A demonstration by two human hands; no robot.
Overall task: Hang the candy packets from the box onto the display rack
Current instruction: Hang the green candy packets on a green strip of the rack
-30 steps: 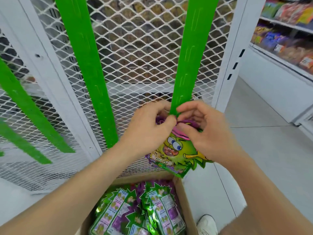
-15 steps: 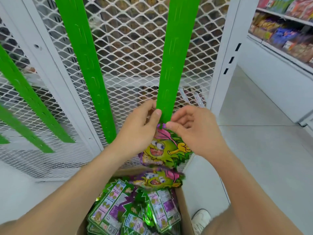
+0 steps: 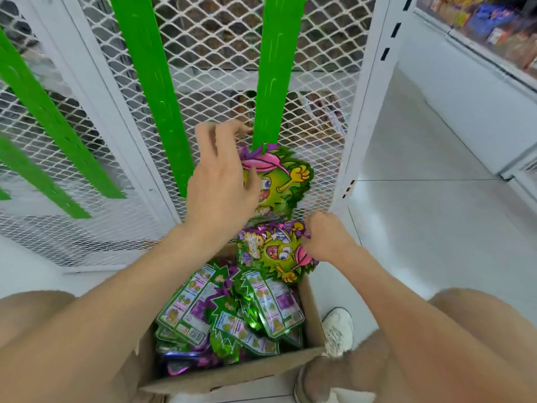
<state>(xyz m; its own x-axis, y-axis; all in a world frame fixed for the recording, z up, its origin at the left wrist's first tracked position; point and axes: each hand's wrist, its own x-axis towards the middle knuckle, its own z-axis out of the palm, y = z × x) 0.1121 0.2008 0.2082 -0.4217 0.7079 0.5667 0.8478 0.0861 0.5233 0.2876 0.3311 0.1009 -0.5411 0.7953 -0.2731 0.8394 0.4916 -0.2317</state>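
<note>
– Why's the left hand [image 3: 220,181] there?
– Fingers spread, steadying the hung packet [image 3: 279,181] on the green strip [image 3: 276,82].
– The right hand [image 3: 325,237]?
– Pinching the next packet [image 3: 276,251] above the box [image 3: 232,373] – ready to hang.

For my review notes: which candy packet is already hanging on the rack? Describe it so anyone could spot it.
Start at the white wire-mesh rack and follow the rightmost green hanging strip down to its lower end. The green cartoon-monster candy packet hangs there, face out and upright, unlike the upside-down one below it.

Shelf goods [image 3: 494,21] blurred, cropped
</note>
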